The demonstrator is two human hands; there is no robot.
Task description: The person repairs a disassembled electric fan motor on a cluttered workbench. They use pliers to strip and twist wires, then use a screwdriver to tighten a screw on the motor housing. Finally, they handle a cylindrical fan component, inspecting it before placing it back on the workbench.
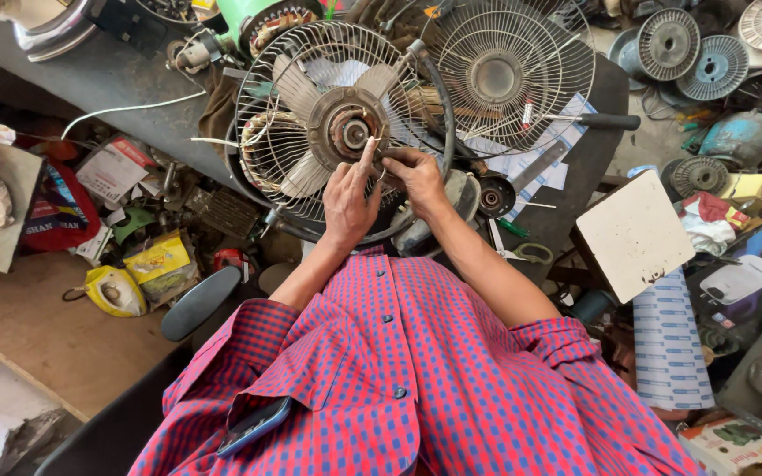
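Note:
A table fan with a wire rear guard [266,132], pale blades [297,88] and a rusty motor hub [346,130] lies face-up on the dark workbench [108,79]. My left hand [348,198] rests on the guard just below the hub, its index finger pointing up at the hub's centre. My right hand [414,176] sits beside it, fingertips pinched on the guard wires next to the hub. What the fingers grip is too small to make out. A second, detached wire guard [509,75] lies behind to the right.
A screwdriver [588,120] lies on papers at the bench's right. A white square board [632,234] stands right of my arm. Fan parts and spools [694,53] crowd the far right. Bags, boxes and yellow packets [156,260] litter the floor at left. A phone [253,425] sits in my shirt pocket.

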